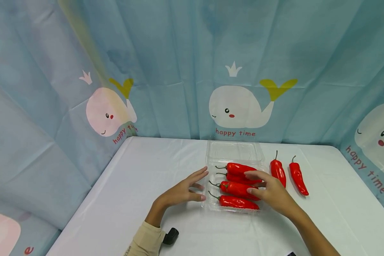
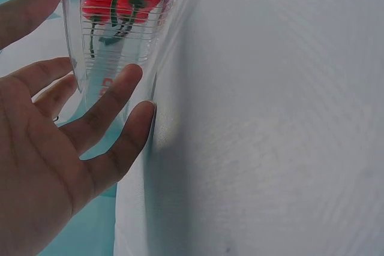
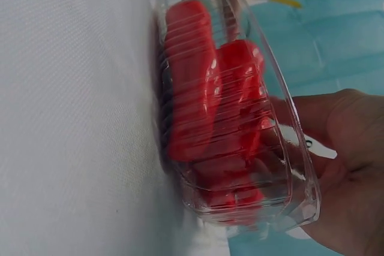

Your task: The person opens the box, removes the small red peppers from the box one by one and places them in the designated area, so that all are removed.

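Blue backdrop (image 1: 185, 71): it is filling the upper half of the frame and both sides, showing printed white whales (image 1: 236, 106) and the red words "happy time".
Clear container (image 1: 211, 208): it is lying in the lower half, right of centre, holding at least four red peppers (image 1: 238, 202) side by side, their stems pointing left.
Lid (image 1: 235, 152): it is extending from the container's far edge toward the top of the frame.
White surface (image 1: 166, 163): it is spreading across the lower middle, meeting the backdrop just below mid-height.
Left hand (image 1: 184, 188): it is spreading its fingers wide at the container's left wall and holding nothing.
Right hand (image 1: 273, 192): it is reaching over the container's right side, covering some pepper ends; whether it is gripping one, I cannot tell.
Loose peppers (image 1: 297, 177): two are lying right of the container, stems pointing up the frame; the right hand is hiding the left one's lower end.
Beige sleeve (image 1: 145, 240): it is covering the left forearm at lower centre, a black object (image 1: 170, 236) sitting just beside it.
Dark corner (image 1: 292, 254): it is poking in at the bottom edge.
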Motion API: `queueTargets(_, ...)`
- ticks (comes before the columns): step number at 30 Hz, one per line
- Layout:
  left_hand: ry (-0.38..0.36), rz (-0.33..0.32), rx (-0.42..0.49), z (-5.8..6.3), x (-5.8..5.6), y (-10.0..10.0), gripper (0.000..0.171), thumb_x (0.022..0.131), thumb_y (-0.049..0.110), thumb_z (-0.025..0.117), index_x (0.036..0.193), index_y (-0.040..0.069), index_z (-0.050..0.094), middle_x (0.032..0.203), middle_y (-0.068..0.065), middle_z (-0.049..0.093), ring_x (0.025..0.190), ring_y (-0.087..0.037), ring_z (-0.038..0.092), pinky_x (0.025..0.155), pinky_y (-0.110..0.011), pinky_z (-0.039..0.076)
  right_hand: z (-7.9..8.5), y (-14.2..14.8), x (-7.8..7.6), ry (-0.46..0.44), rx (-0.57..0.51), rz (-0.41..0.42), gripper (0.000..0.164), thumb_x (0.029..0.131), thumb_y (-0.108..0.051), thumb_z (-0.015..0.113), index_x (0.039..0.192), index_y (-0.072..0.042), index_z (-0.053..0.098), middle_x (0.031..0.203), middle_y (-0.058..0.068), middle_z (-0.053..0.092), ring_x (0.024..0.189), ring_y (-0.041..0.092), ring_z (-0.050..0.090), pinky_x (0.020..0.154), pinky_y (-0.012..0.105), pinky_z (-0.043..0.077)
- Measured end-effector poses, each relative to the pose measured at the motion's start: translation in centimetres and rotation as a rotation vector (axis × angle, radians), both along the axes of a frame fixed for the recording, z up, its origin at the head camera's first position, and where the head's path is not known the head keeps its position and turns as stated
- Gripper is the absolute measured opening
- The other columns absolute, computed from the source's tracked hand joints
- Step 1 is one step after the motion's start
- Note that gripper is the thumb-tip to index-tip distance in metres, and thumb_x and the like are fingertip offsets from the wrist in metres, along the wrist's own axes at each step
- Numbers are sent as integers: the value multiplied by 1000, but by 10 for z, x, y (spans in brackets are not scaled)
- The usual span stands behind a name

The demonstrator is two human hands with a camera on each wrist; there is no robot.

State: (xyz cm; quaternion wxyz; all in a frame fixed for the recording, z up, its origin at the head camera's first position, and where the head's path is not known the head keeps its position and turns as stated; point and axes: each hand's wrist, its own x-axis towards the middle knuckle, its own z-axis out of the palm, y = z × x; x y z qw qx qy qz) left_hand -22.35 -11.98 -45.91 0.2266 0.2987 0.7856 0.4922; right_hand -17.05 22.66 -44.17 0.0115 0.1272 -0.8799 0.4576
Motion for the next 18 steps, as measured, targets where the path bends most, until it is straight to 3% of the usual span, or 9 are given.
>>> queueTargets(6, -2, -1, 3, 0, 0, -1, 88, 96, 29, 74, 170, 18, 27, 178, 6, 14, 138, -30, 58, 106, -40, 53, 2, -2, 1, -37, 30, 26, 53, 90, -10, 83, 140, -12, 66, 138, 12, 66, 111, 30, 69, 82, 24, 61)
queueTargets(10, 0, 0, 2, 1, 0, -1, 88, 96, 30, 74, 170, 18, 27, 178, 8, 14, 139, -30, 58, 107, -41, 53, 5, -4, 2, -75, 33, 43, 52, 90, -12, 83, 139, -12, 66, 132, 11, 70, 112, 30, 69, 80, 25, 62)
queueTargets(18, 2, -1, 1, 1, 0, -1, 88, 96, 30, 74, 170, 18, 27, 178, 8, 14, 138, -30, 58, 106, -40, 53, 8, -8, 4, -47, 111, 85, 51, 90, -16, 85, 138, -12, 68, 124, 4, 73, 114, 25, 68, 88, 30, 61)
